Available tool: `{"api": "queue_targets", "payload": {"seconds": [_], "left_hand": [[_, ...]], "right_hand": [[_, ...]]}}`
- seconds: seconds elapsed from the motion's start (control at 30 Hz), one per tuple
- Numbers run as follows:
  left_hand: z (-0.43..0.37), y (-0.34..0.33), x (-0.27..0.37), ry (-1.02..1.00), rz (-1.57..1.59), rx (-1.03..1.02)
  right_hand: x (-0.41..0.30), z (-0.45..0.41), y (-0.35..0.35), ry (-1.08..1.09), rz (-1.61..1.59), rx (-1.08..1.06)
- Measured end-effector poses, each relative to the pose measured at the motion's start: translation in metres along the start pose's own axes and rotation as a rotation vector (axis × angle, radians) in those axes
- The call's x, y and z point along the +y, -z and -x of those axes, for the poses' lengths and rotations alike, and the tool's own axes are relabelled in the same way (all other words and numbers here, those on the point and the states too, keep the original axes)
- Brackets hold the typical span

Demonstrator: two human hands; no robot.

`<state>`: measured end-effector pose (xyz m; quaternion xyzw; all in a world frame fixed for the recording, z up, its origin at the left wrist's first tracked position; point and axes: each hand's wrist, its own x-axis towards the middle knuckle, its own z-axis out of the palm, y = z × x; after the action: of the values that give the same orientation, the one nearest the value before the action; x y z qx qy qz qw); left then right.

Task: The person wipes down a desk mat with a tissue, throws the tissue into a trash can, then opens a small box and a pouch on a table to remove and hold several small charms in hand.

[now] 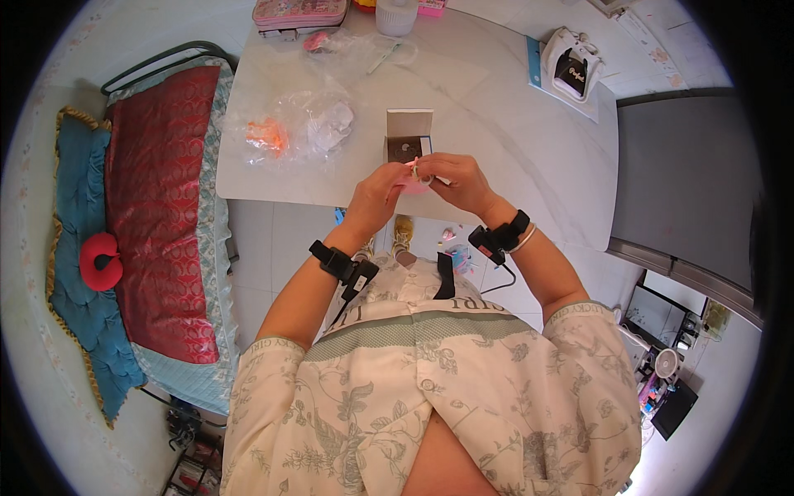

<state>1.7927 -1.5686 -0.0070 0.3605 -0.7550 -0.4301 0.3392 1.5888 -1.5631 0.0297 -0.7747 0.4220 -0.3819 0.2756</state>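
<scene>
Above the near edge of the table [496,155], both hands meet around a small translucent pink item [415,187]. My left hand [374,197] grips its left side. With bent fingers and thumb, my right hand [460,185] pinches a small pale ring-like piece [423,180] at its upper right. Fingers cover much of both, so I cannot tell exactly what they are or whether they are joined. Just beyond the fingertips stands a small cardboard box [409,118] with its flap raised; dark contents show inside.
Clear plastic bags [298,115] lie on the left of the table, one with an orange item [268,136]. At the back are a pink patterned case [300,13] and a white container [397,15]. A white bag [572,65] sits at the far right. A red-covered bed [164,217] flanks the table.
</scene>
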Motion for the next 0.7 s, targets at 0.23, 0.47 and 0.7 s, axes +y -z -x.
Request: {"api": "queue_targets", "payload": {"seconds": [0.23, 0.47, 0.7], "left_hand": [[0.001, -0.003, 0.004, -0.056, -0.167, -0.135], [-0.002, 0.0, 0.006, -0.022, -0.129, -0.131], [-0.001, 0.0, 0.002, -0.078, -0.1, -0.086]], "right_hand": [[0.008, -0.001, 0.002, -0.422, -0.154, -0.127], [0.006, -0.008, 0.001, -0.392, 0.103, -0.255], [0.003, -0.011, 0.009, -0.374, 0.041, -0.396]]}}
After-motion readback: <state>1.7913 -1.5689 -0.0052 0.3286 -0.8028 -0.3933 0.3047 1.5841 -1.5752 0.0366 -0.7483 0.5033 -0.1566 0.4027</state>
